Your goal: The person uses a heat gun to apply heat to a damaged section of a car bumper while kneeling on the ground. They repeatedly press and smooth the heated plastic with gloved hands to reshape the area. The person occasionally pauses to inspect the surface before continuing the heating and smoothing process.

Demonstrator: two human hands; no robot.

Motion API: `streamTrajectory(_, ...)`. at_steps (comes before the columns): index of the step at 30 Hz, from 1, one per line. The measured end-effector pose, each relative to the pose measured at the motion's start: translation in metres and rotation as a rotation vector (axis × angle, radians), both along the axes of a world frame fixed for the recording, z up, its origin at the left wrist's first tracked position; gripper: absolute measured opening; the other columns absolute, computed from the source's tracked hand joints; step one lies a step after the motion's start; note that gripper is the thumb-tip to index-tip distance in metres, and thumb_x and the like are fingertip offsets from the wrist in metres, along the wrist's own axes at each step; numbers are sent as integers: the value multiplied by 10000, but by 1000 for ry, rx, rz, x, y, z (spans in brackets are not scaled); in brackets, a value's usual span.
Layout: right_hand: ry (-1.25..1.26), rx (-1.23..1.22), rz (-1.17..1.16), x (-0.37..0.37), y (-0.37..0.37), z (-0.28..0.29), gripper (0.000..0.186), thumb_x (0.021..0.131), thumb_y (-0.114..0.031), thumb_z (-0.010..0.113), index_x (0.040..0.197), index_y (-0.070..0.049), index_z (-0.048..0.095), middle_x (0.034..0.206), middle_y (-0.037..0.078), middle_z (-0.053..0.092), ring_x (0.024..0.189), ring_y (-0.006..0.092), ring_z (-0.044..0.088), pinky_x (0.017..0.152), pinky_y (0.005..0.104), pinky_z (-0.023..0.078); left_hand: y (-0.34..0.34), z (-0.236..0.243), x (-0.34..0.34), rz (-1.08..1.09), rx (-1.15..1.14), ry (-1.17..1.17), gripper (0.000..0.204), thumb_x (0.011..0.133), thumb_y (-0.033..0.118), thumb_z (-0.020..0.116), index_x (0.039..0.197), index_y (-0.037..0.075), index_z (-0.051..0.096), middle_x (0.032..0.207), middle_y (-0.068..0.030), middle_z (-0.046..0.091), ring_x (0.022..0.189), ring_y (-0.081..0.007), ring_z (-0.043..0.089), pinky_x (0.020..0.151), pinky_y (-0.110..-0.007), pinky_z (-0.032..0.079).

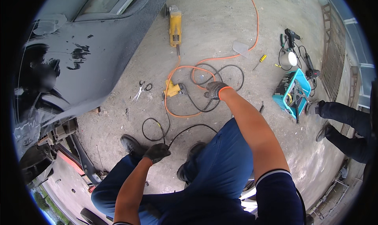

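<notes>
My left hand, in a dark work glove, is closed on a thin black cable just in front of my left shoe. The cable curves right from it and passes behind my raised knee. My right hand, in a grey glove with an orange cuff, reaches forward and is closed over loops of black cable on the floor; its fingertips are partly hidden. An orange cord runs through these loops. Left of my right hand lies a yellow block-like piece with a dark end. Farther off lies a yellow angle grinder.
Black-handled scissors lie at left, near a grey car body panel. A yellow screwdriver, a turquoise tool crate, a white cylinder and a black gun-shaped tool are at right. Another person's dark-trousered legs stand beside the crate.
</notes>
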State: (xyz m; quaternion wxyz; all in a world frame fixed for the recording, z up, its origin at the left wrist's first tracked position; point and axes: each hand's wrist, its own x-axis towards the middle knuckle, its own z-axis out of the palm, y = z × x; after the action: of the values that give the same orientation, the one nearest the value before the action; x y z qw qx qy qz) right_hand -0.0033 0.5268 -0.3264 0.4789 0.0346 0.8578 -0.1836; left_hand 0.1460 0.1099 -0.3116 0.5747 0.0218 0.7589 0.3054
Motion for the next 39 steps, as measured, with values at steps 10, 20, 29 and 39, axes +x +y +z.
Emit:
streamTrajectory(10, 137, -123, -392, 14, -102, -68, 698, 851, -585, 476, 1253, -17, 524, 1273, 214, 544, 1177, 376, 523, 1005, 412, 407, -12, -18, -3, 201, 188, 262, 347, 822, 319, 699, 1015, 37, 636, 894, -114, 673, 824, -212, 638, 751, -333, 503)
streamTrajectory(20, -193, -622, -1013, -18, -122, 25, 361, 911, -425, 518, 854, -77, 594, 639, 21, 484, 490, 149, 417, 474, 305, 338, 19, -39, -85, 837, 42, 401, 486, 904, 255, 634, 1326, 61, 491, 1227, -111, 597, 1133, -219, 553, 957, -319, 428)
streamTrajectory(29, -388, -976, -1247, -12, -84, 77, 133, 901, -233, 608, 927, -103, 620, 636, -69, 434, 472, 66, 319, 436, 235, 261, 85, -16, -142, 1212, 340, -144, 497, 974, 387, 470, 1373, 94, 424, 1332, -113, 518, 1197, -248, 502, 969, -430, 415)
streamTrajectory(39, -217, -975, -1081, -1, -66, 60, 194, 911, -264, 619, 990, -87, 632, 752, -13, 567, 550, 87, 473, 478, 235, 369, 92, -12, -153, 1245, 354, -237, 299, 933, 296, 580, 1125, 69, 605, 999, -70, 653, 872, -192, 627, 734, -322, 525)
